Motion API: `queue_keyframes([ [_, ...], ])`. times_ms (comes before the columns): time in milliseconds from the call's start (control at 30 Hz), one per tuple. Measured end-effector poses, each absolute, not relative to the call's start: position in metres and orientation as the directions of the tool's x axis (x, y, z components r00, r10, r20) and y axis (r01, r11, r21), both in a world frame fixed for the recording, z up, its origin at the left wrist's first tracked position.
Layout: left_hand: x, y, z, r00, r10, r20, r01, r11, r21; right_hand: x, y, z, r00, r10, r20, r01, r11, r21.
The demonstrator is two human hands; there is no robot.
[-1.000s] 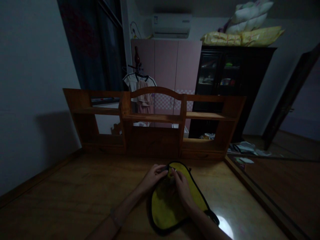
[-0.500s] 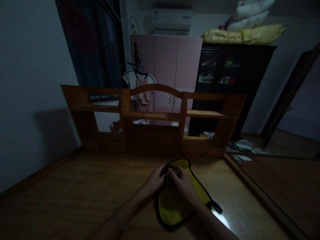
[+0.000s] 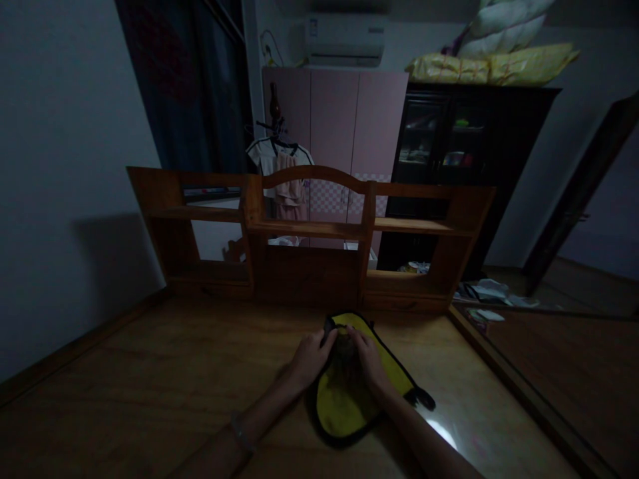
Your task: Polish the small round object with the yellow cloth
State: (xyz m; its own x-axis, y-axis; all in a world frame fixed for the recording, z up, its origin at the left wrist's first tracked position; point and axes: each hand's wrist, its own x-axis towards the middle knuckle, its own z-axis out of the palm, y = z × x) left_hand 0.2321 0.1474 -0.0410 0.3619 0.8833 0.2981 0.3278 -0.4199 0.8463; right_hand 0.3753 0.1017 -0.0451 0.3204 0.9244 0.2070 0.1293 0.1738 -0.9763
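Note:
A yellow fabric piece with black edging, like a flat pouch, lies slanted on the wooden surface. A small black loop sticks out from its lower right side. My left hand is closed at the pouch's upper left edge, thumb toward the middle. Across from it, my right hand is closed too, its fingertips on the upper part of the yellow fabric. Between both hands is a dark patch; in the dim light I cannot make out whether it is an opening, a fitting or shadow.
A wooden shelf unit with drawers stands along the far edge. A white wall borders the left, and a raised wooden rim runs down the right. Light reflects off the surface right of the pouch.
My hands have moved slightly apart, and the fingers of my right hand have shifted from over the dark patch to its right side. The pouch has shifted slightly left and up.

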Motion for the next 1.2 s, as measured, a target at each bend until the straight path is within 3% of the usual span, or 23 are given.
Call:
queue_keyframes([
  [267, 0.234, 0.155, -0.047, 0.465, 0.851, 0.244, 0.137, -0.341, 0.93, 0.375, 0.102, -0.045, 0.306, 0.931, 0.198, 0.095, 0.178, -0.98],
  [400, 0.233, 0.159, -0.05, 0.486, 0.821, 0.3, 0.1, -0.393, 0.914, 0.371, 0.1, -0.046, 0.287, 0.932, 0.22, 0.129, 0.19, -0.973],
  [600, 0.231, 0.158, -0.046, 0.439, 0.834, 0.333, 0.223, -0.461, 0.859, 0.368, 0.097, -0.048, 0.251, 0.939, 0.235, 0.161, 0.199, -0.967],
  [833, 0.231, 0.154, -0.04, 0.328, 0.891, 0.314, 0.361, -0.426, 0.83, 0.367, 0.096, -0.048, 0.188, 0.96, 0.208, 0.135, 0.185, -0.973],
  [1200, 0.23, 0.149, -0.039, 0.336, 0.879, 0.338, 0.479, -0.468, 0.743, 0.374, 0.1, -0.049, 0.181, 0.956, 0.229, 0.144, 0.205, -0.968],
])
